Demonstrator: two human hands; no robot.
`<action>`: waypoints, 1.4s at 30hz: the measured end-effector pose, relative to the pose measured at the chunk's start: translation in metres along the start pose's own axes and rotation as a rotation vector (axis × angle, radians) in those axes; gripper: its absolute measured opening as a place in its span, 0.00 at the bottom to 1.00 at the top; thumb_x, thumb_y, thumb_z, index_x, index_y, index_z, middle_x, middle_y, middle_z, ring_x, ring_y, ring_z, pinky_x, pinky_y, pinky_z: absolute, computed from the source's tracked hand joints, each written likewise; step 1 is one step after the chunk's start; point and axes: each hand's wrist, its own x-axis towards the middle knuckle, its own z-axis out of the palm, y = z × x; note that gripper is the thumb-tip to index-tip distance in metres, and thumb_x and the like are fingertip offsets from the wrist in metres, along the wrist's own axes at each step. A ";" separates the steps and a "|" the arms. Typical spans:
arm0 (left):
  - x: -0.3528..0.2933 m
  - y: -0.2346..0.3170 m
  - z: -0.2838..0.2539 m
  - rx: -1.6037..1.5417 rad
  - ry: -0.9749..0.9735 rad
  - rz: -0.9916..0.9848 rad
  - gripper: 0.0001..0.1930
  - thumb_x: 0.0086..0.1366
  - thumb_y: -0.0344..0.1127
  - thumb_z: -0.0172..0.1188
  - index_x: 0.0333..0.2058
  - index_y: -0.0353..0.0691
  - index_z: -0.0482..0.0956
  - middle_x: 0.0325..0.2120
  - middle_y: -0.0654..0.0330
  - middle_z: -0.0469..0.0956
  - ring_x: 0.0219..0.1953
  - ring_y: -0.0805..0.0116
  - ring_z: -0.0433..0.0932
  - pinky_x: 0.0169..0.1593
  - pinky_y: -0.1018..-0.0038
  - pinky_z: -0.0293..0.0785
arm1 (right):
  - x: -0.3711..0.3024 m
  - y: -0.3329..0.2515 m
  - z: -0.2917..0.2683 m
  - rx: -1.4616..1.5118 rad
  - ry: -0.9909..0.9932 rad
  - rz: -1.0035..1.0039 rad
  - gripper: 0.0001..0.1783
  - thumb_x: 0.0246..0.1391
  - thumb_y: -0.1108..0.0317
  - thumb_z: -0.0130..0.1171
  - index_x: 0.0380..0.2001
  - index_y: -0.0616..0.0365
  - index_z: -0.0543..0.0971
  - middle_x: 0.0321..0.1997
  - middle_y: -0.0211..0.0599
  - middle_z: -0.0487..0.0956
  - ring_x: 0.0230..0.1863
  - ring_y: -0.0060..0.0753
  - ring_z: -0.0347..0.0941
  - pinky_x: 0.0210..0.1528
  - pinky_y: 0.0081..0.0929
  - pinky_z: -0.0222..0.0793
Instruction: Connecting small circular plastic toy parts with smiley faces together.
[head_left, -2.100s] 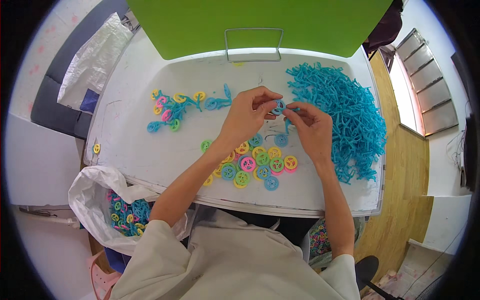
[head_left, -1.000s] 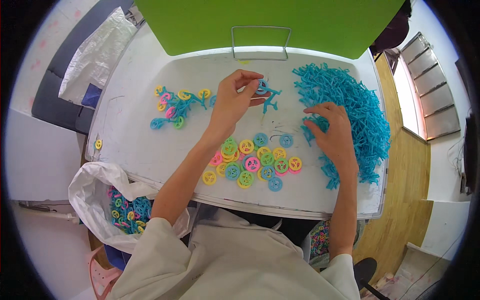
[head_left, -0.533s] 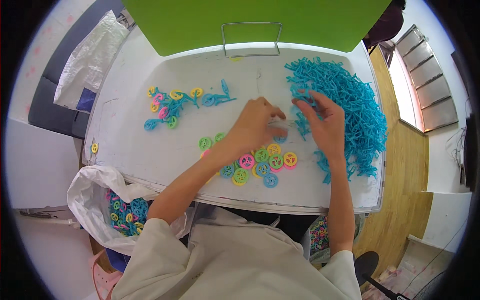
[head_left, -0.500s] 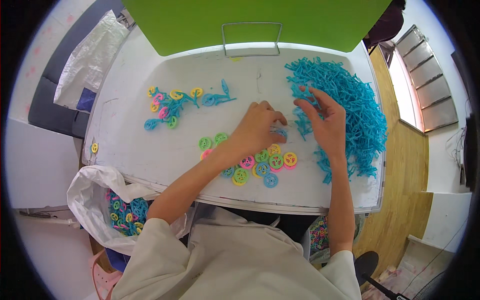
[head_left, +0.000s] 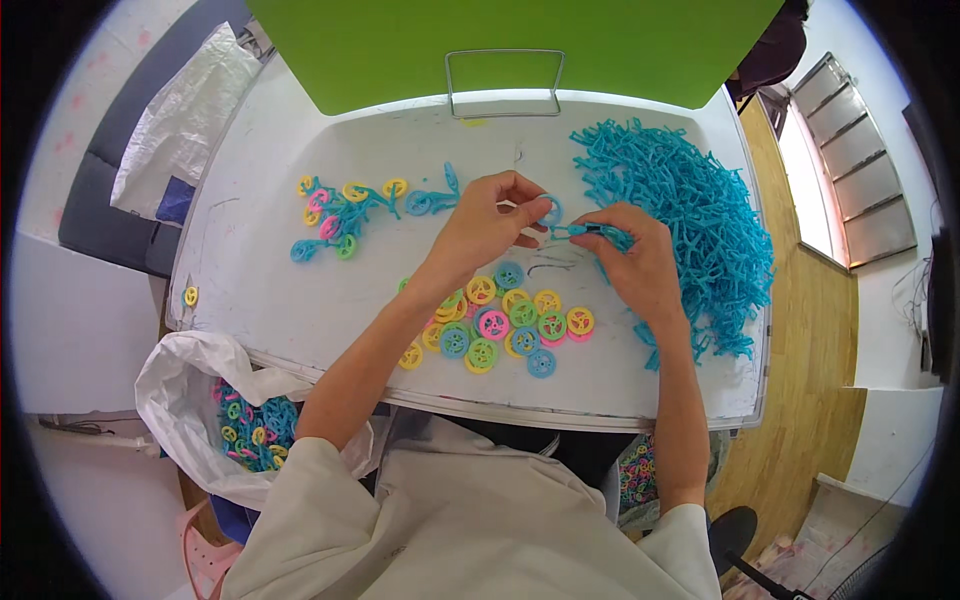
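Between the thumb and fingers of my left hand (head_left: 490, 218) is a light-blue spoked plastic wheel (head_left: 551, 210), held up above the white table. My right hand (head_left: 640, 255) pinches a blue forked plastic piece (head_left: 577, 231), its prongs pointing at the wheel. The two parts are close together; I cannot tell whether they touch. Below my hands lies a spread of loose wheels (head_left: 482, 353) in yellow, green, pink and blue. Right of my right hand rises a big heap of blue forked pieces (head_left: 700, 220). Left of my left hand sit several wheels joined to blue pieces (head_left: 345, 215).
A green panel (head_left: 640, 50) with a wire handle (head_left: 505, 52) stands at the table's far edge. At the lower left hangs a white sack (head_left: 180, 385) of joined parts. One yellow wheel (head_left: 191, 296) lies by the left edge. Another bag of small colourful parts (head_left: 638, 472) is below the front edge.
My left hand has risen from the loose wheels with a light-blue wheel. My right hand has come down from the heap's edge with a blue forked piece, and the hands have met.
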 end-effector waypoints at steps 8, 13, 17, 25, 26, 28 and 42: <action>-0.002 0.000 0.000 -0.140 -0.197 -0.096 0.12 0.67 0.38 0.54 0.41 0.33 0.70 0.37 0.56 0.76 0.41 0.63 0.80 0.36 0.73 0.81 | 0.000 0.008 0.005 -0.049 0.076 -0.017 0.09 0.41 0.78 0.64 0.31 0.61 0.82 0.29 0.37 0.78 0.33 0.32 0.73 0.36 0.26 0.67; -0.003 0.000 0.003 -0.096 -0.164 -0.107 0.12 0.67 0.38 0.53 0.41 0.34 0.70 0.36 0.55 0.77 0.40 0.64 0.81 0.34 0.72 0.81 | 0.000 0.005 0.000 -0.071 0.025 -0.019 0.10 0.41 0.80 0.63 0.31 0.61 0.82 0.29 0.37 0.78 0.33 0.33 0.73 0.36 0.25 0.67; -0.003 0.005 0.004 -0.079 -0.146 -0.164 0.11 0.67 0.35 0.53 0.41 0.33 0.70 0.36 0.54 0.77 0.39 0.65 0.81 0.32 0.72 0.81 | 0.000 0.007 -0.002 -0.052 -0.008 -0.025 0.10 0.40 0.81 0.63 0.31 0.61 0.82 0.30 0.37 0.79 0.33 0.33 0.72 0.37 0.25 0.67; -0.004 -0.011 0.016 -0.047 0.027 0.009 0.04 0.64 0.25 0.52 0.35 0.30 0.70 0.30 0.53 0.77 0.33 0.66 0.81 0.29 0.73 0.81 | 0.000 0.002 0.000 -0.009 -0.062 0.039 0.09 0.41 0.78 0.65 0.31 0.61 0.82 0.30 0.37 0.79 0.34 0.32 0.72 0.38 0.25 0.67; -0.006 -0.012 0.020 0.006 0.075 0.089 0.03 0.63 0.23 0.52 0.34 0.29 0.69 0.29 0.53 0.77 0.32 0.67 0.81 0.29 0.74 0.81 | -0.001 0.001 -0.001 0.015 -0.061 0.077 0.08 0.42 0.77 0.65 0.30 0.62 0.82 0.30 0.36 0.79 0.33 0.30 0.72 0.38 0.25 0.67; -0.008 -0.015 0.026 0.056 0.082 0.160 0.02 0.63 0.23 0.52 0.34 0.30 0.69 0.30 0.54 0.77 0.32 0.69 0.80 0.31 0.75 0.81 | 0.000 0.000 -0.003 0.039 -0.060 0.116 0.06 0.43 0.77 0.65 0.29 0.63 0.82 0.30 0.36 0.79 0.33 0.29 0.72 0.38 0.26 0.67; -0.006 -0.006 0.021 -0.193 0.081 0.150 0.12 0.67 0.29 0.52 0.45 0.29 0.76 0.36 0.54 0.79 0.34 0.71 0.80 0.39 0.78 0.80 | 0.002 -0.002 0.011 -0.042 0.165 -0.160 0.16 0.43 0.72 0.68 0.40 0.57 0.80 0.35 0.33 0.79 0.30 0.24 0.70 0.34 0.19 0.68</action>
